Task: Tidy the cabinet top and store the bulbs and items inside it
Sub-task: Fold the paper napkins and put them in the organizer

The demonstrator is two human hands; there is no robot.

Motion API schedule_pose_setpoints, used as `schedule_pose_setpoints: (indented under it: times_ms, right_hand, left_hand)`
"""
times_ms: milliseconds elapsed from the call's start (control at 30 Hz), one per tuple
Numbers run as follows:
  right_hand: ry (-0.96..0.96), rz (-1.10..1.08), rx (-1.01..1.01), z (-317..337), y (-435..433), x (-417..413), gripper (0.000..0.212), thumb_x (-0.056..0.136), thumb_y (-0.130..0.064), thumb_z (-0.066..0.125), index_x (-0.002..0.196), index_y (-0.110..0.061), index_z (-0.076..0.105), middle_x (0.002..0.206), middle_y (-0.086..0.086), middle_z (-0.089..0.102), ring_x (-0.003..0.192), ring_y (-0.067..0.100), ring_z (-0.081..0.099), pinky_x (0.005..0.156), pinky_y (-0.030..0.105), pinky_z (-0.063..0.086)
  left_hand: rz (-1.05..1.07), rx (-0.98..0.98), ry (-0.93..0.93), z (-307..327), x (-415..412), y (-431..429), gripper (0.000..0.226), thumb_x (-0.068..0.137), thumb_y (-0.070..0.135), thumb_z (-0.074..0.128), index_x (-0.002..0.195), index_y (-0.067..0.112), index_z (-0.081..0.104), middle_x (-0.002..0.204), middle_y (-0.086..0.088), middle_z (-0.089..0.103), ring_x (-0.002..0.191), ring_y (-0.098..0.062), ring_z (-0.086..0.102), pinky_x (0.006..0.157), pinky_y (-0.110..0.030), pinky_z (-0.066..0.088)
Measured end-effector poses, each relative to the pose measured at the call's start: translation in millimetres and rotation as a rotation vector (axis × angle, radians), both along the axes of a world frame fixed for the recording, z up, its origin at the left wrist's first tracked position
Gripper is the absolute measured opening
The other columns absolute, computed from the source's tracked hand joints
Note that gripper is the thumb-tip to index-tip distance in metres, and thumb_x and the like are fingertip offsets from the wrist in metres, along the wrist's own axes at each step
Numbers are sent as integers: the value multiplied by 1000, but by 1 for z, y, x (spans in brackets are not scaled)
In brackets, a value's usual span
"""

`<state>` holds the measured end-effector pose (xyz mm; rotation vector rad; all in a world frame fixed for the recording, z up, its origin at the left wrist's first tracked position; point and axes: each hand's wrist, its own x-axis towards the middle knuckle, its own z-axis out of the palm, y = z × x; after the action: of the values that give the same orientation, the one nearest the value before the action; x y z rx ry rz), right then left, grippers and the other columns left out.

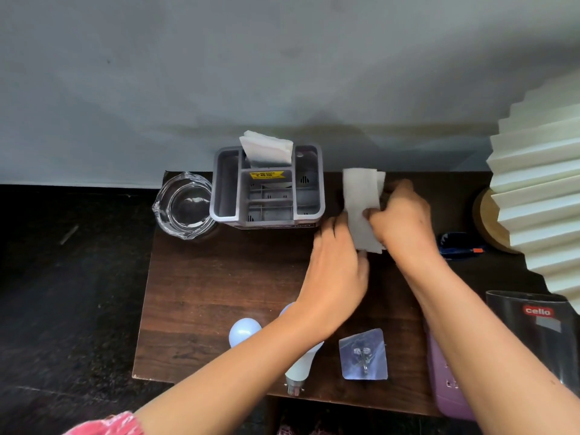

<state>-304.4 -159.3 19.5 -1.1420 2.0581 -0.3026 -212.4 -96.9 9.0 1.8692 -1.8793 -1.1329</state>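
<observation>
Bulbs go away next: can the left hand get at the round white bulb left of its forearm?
Probably not yet: left hand and right hand both hold the folded white tissue. The round white bulb itself lies uncovered on the dark wooden cabinet top.

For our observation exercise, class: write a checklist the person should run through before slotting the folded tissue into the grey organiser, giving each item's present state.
1. Left hand and right hand hold the folded tissue: ok.
2. Grey organiser upright: ok.
3. Free slot, its left compartment: ok.
4. Round bulb and long bulb stored: not ok, both on cabinet top.
5. Cabinet door open: cannot tell, out of view.
</observation>
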Motion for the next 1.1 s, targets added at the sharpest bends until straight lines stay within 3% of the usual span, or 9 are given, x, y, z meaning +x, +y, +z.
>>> schedule_pose_setpoints:
  times_ms: [100,200,367,467,633,867,967,1067,1100]
  right_hand:
    - [-19,-9,-69,13,5,-9,40,82,-15,64,117,-4,48,123,21,56,114,37,52,84,39,46]
    - [-82,2,-160,24,13,-13,39,81,-18,66,116,-10,54,121,16,57,110,31,55,83,36,45]
    - [-397,-63,-296,49,27,1,17,78,-14,69,89,-23,60,103,9,66,95,26,63,81,50,55]
    - [-491,-14,-374,63,30,14,19,76,-12,70,76,-28,62,90,5,69,90,23,65,81,49,55]
    - [-588,62,-419,71,31,39,21,78,-14,69,79,-33,61,86,-8,67,91,15,64,82,40,56]
    - [-445,173,-450,63,22,59,29,79,-6,65,106,-16,66,92,-6,66,91,11,62,83,28,53]
    - [-316,237,-485,55,19,63,32,80,-4,63,108,-17,67,99,4,71,99,20,61,83,26,51]
    - [-313,275,-491,50,16,67,33,81,0,62,109,-17,67,96,-1,69,93,10,60,66,-1,41]
    - [-327,283,-495,51,15,68,33,81,1,61,109,-16,67,93,-5,67,91,8,60,65,-3,39]
  left_hand:
    - [7,-24,76,7,9,11,53,93,28,47,140,16,25,130,-5,49,112,-21,51,98,-30,41]
    - [33,-92,139,16,23,18,38,94,36,44,129,25,39,117,9,55,87,-11,56,78,-14,39]
    - [143,-259,211,38,47,11,46,90,34,54,131,18,40,110,8,54,70,-4,53,68,-7,42]
    - [219,-307,277,54,65,-2,50,86,31,61,130,17,43,111,4,57,62,-6,55,65,-10,46]
    - [304,-236,445,69,94,-18,14,86,13,62,96,22,59,85,6,66,51,-5,57,46,-15,47]
    - [330,-300,459,60,116,-20,13,88,3,57,83,15,60,71,4,64,65,-3,63,61,-11,50]
    - [322,-344,399,54,119,-18,13,88,2,56,86,14,60,75,4,64,71,-4,65,65,-10,51]
    - [342,-366,349,49,122,-17,10,88,3,56,88,13,60,77,3,65,73,-4,66,70,-15,54]
    - [350,-371,335,48,122,-17,9,89,3,56,89,11,60,78,3,65,75,-5,67,73,-17,55]
